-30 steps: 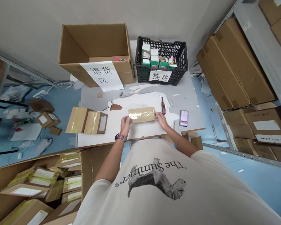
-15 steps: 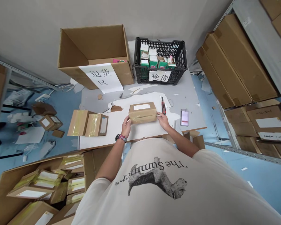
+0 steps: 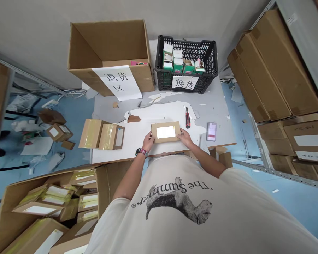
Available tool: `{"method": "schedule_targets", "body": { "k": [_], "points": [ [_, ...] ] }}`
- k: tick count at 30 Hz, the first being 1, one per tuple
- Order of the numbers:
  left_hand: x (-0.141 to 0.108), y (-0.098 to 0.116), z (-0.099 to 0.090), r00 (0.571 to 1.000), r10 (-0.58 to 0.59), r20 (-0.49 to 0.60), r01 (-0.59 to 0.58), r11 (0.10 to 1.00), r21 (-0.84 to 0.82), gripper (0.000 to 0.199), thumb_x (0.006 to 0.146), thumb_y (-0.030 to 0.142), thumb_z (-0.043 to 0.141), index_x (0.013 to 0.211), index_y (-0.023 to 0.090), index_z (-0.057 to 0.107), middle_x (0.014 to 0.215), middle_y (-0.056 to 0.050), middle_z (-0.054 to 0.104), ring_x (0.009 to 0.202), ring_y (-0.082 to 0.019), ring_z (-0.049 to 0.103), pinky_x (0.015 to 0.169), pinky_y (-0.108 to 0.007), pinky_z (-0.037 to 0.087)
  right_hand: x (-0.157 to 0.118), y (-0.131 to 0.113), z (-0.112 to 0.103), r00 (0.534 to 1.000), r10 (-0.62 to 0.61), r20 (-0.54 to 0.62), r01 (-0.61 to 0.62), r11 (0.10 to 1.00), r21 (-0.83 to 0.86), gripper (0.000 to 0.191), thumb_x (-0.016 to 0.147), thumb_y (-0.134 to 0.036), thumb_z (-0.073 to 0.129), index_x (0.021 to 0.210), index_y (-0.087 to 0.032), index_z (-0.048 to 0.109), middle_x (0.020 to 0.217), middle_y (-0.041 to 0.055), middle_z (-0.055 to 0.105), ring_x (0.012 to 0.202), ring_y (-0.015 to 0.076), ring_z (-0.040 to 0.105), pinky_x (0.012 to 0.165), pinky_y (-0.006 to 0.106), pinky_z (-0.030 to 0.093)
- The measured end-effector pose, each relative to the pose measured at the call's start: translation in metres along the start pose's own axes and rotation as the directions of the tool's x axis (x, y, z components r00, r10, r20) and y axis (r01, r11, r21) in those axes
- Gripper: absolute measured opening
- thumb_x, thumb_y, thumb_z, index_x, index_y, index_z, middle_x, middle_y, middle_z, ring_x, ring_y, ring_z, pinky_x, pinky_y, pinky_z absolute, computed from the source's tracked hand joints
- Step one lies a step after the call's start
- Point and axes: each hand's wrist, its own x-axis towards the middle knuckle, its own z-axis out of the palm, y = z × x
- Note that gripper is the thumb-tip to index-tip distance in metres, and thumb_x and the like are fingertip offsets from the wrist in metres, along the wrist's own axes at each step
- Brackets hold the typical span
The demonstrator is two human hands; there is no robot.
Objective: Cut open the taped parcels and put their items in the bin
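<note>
Between my two hands is a small brown cardboard box [image 3: 159, 139], its white label turned up toward me. My left hand [image 3: 148, 141] grips the box's left end, thumb on the near side. At the opposite end, my right hand [image 3: 186, 138] is closed on the box's right edge. Beyond the right hand lies a red and black utility knife [image 3: 188, 118] on the white sheet. A phone [image 3: 211, 131] with a blurred screen rests farther right. Two taped cartons, one a brown box [image 3: 111, 137] with a label on its side, stand to the left.
At the back of the table [image 3: 217, 102] stand a large open carton [image 3: 82, 79] with a paper sign and a black plastic crate [image 3: 188, 90] holding several green-white boxes. A big carton [image 3: 106, 183] of parcels sits at lower left. Shelves with cartons [image 3: 272, 67] line the right.
Both hands have tilted the box so its labelled face now shows fully, where its taped side was visible before. The whole view has shifted slightly.
</note>
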Motion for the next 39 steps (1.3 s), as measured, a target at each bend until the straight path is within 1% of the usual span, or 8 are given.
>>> {"method": "schedule_targets", "body": {
  "k": [4,7,10,13,17,27,33,39],
  "points": [
    [-0.01,-0.004,-0.011,0.997,0.069,-0.039,-0.073,0.992,-0.106,0.065,0.098,0.048,0.074,0.159,0.028,0.071,0.172,-0.012,0.068,0.153,-0.032,0.067,0.124,-0.047,0.057,-0.001,-0.007,-0.004,0.999,-0.008,-0.04,0.014,0.99,0.141,0.063,0.074,-0.041,0.083,0.136,-0.03,0.08,0.155,0.0108,0.079,0.138,0.0339,0.075,0.127,0.054,0.057],
    [-0.019,-0.011,-0.021,0.997,-0.016,-0.077,0.008,0.994,-0.11,0.052,0.104,0.059,0.068,0.145,0.028,0.071,0.167,-0.014,0.07,0.153,-0.034,0.068,0.122,-0.05,0.057,-0.01,-0.009,-0.003,0.997,0.061,-0.041,-0.053,0.984,0.168,0.047,0.086,-0.057,0.077,0.124,-0.03,0.08,0.145,0.0102,0.083,0.137,0.0341,0.075,0.123,0.055,0.059],
    [-0.023,-0.015,-0.023,0.99,-0.105,-0.097,0.093,0.988,-0.12,0.045,0.108,0.066,0.062,0.132,0.029,0.07,0.159,-0.013,0.073,0.145,-0.033,0.075,0.117,-0.05,0.058,-0.016,-0.013,0.003,0.992,0.12,-0.041,-0.113,0.983,0.143,0.06,0.093,-0.07,0.076,0.139,-0.032,0.079,0.144,0.0097,0.082,0.134,0.0332,0.075,0.118,0.053,0.061],
    [-0.022,-0.01,-0.021,0.99,-0.081,-0.114,0.068,0.991,-0.116,0.046,0.107,0.063,0.065,0.138,0.03,0.071,0.16,-0.013,0.073,0.145,-0.031,0.073,0.119,-0.048,0.056,-0.016,-0.02,0.01,0.995,0.092,-0.033,-0.089,0.992,0.089,0.07,0.093,-0.066,0.082,0.154,-0.031,0.079,0.145,0.0102,0.081,0.132,0.0314,0.074,0.116,0.048,0.063],
    [-0.016,-0.002,-0.016,0.993,-0.032,-0.117,0.02,0.995,-0.101,0.057,0.105,0.055,0.072,0.156,0.03,0.072,0.16,-0.013,0.073,0.146,-0.03,0.069,0.122,-0.045,0.056,-0.013,-0.029,0.014,0.996,0.076,-0.045,-0.076,0.997,0.017,0.071,0.094,-0.057,0.084,0.158,-0.027,0.08,0.137,0.01,0.083,0.119,0.0293,0.077,0.11,0.046,0.066],
    [-0.022,0.003,-0.011,0.989,-0.082,-0.119,0.067,0.99,-0.125,0.059,0.105,0.043,0.074,0.162,0.029,0.076,0.166,-0.012,0.073,0.143,-0.031,0.072,0.128,-0.049,0.055,-0.016,-0.018,0.013,0.999,0.033,-0.041,-0.034,0.999,-0.032,0.071,0.095,-0.06,0.08,0.157,-0.027,0.08,0.139,0.0099,0.082,0.121,0.0292,0.077,0.116,0.048,0.063],
    [-0.036,0.017,-0.012,0.988,0.115,-0.099,-0.12,0.992,-0.04,0.063,0.107,0.047,0.077,0.167,0.028,0.074,0.166,-0.015,0.068,0.147,-0.033,0.067,0.132,-0.049,0.051,-0.013,-0.014,0.009,0.993,0.122,-0.01,-0.121,0.992,0.036,0.066,0.093,-0.056,0.08,0.153,-0.028,0.079,0.14,0.0099,0.082,0.126,0.0308,0.077,0.115,0.05,0.065],
    [-0.058,0.056,-0.009,0.886,0.462,-0.048,-0.446,0.874,0.191,0.059,0.11,0.053,0.075,0.165,0.03,0.077,0.16,-0.016,0.064,0.159,-0.038,0.055,0.142,-0.053,0.038,-0.02,-0.008,0.015,0.956,0.287,0.066,-0.294,0.942,0.159,0.06,0.09,-0.047,0.076,0.147,-0.029,0.075,0.133,0.0082,0.086,0.107,0.0283,0.086,0.11,0.053,0.067]
  ]
}}
